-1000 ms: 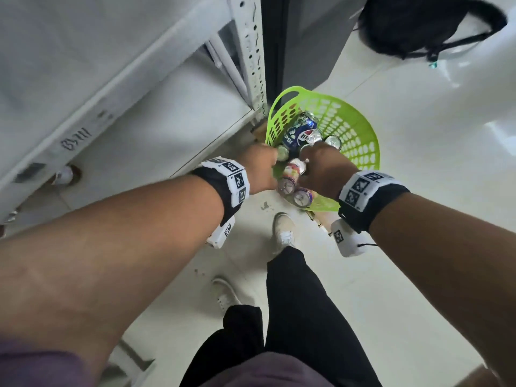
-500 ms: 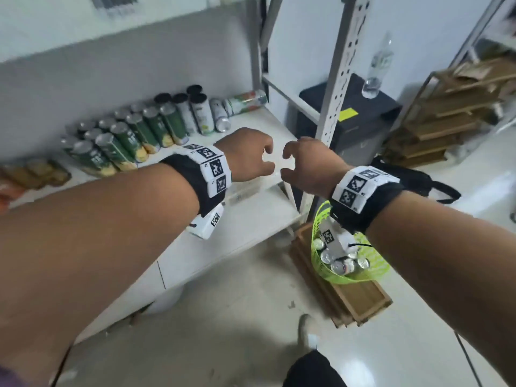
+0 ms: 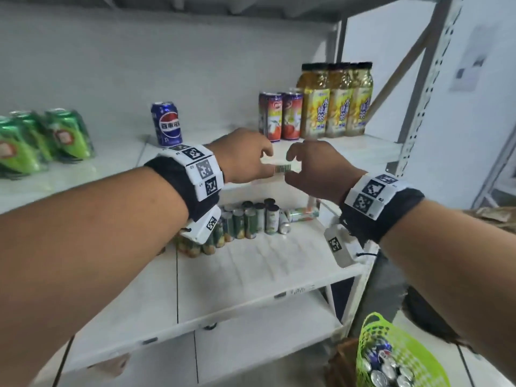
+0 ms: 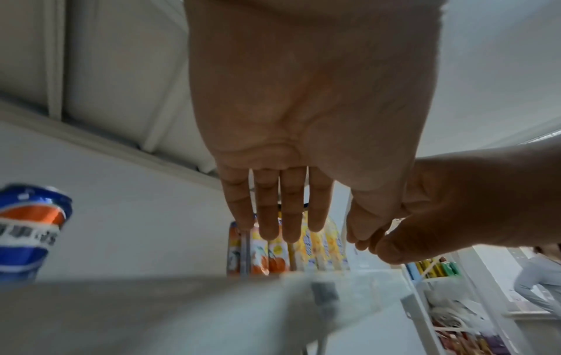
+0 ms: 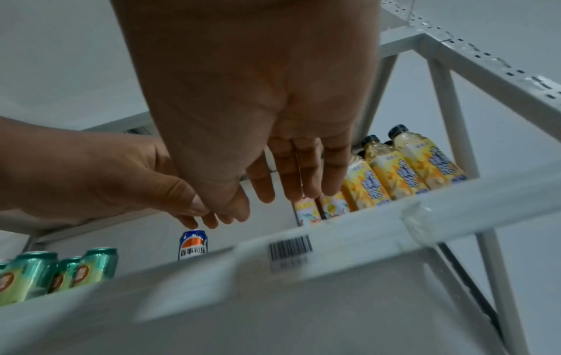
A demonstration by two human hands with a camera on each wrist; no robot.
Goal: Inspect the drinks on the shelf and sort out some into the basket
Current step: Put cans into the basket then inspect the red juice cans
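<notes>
Down at the lower right, the green basket (image 3: pixel 365 342) sat on the floor holding several cans, among them a blue cola can beside silver can tops. Both hands hovered empty at the shelf (image 3: pixel 349 152) edge, the left hand (image 3: pixel 243 156) and right hand (image 3: pixel 315 169) each with fingers loosely extended, gripping nothing. On the shelf stood a blue cola can (image 3: pixel 166 124), green cans (image 3: pixel 67 134), two red cans (image 3: pixel 280 115) and yellow tea bottles (image 3: pixel 335 100).
</notes>
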